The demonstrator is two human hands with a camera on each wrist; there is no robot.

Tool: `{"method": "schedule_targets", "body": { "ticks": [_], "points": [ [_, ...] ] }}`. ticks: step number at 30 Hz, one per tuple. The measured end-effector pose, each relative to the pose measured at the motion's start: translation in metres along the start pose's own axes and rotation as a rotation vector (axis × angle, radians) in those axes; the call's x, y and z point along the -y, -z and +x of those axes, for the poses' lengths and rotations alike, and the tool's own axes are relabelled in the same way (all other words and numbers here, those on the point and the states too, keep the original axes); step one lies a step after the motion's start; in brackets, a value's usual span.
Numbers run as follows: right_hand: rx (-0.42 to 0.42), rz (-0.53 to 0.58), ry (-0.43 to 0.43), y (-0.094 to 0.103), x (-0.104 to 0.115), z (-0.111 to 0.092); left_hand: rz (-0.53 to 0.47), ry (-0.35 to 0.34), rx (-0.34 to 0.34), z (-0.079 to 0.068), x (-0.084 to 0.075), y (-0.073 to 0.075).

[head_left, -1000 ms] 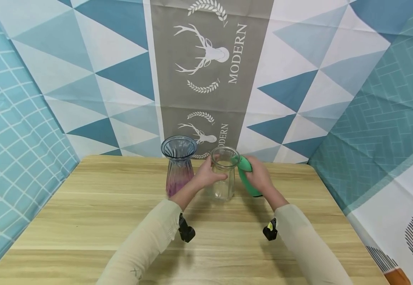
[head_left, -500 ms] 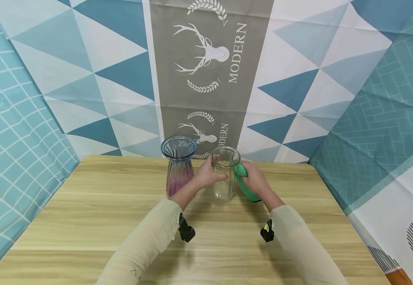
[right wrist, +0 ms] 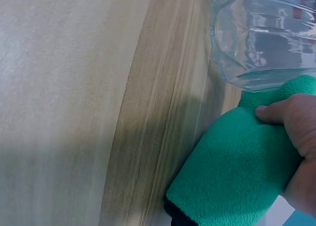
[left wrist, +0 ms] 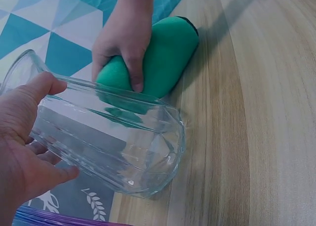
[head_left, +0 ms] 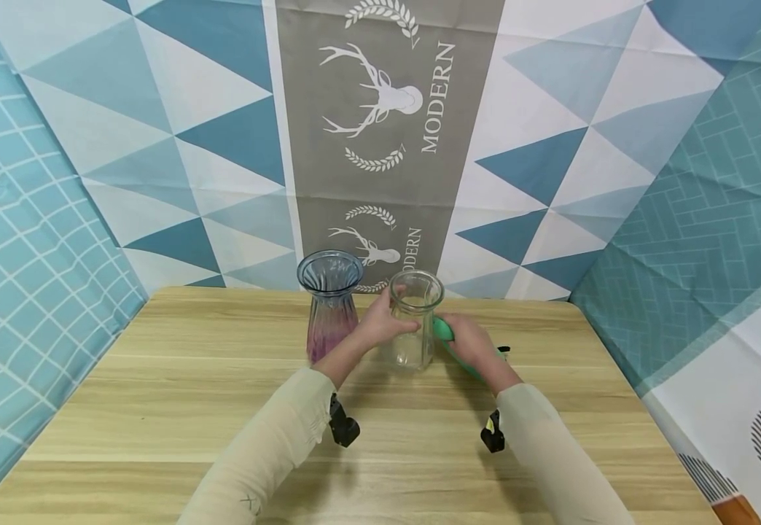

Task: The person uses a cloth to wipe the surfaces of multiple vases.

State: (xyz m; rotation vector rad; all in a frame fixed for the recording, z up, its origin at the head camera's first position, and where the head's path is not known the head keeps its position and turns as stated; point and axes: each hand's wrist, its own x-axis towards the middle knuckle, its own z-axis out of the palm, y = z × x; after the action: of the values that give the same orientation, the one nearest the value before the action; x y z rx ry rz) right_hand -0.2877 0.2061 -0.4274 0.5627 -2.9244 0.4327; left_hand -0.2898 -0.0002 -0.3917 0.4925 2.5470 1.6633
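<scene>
Nearest to me, my two cream sleeves are reaching out across the wooden table (head_left: 157, 408). My left hand (head_left: 380, 324) is wrapping round the upper body of the clear glass vase (head_left: 413, 321), thumb on one side and fingers curled round the other, holding it upright near the far middle of the table. My right hand (head_left: 469, 343) is gripping a green cloth mitt (left wrist: 165, 56), fingers curled over its end, and pressing it low against the vase's right side, where the mitt is also lying along the tabletop. I am judging the vase to be rigid, smooth and breakable, slick enough to turn in a loose grip, so the narrowing below its flared rim looks like the safest place to hold. The mitt looks soft, light and plush, giving under my fingers. Just beyond my left hand, a blue and purple ribbed vase (head_left: 330, 306) is standing beside the clear one, close to the patterned backdrop (head_left: 380, 109).
</scene>
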Motion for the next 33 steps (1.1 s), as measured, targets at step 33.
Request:
{"method": "schedule_targets", "body": {
  "ticks": [33],
  "points": [
    [-0.202, 0.180, -0.120, 0.030, -0.001, 0.000, -0.070, -0.104, -0.105, -0.001, 0.000, -0.012]
  ]
}}
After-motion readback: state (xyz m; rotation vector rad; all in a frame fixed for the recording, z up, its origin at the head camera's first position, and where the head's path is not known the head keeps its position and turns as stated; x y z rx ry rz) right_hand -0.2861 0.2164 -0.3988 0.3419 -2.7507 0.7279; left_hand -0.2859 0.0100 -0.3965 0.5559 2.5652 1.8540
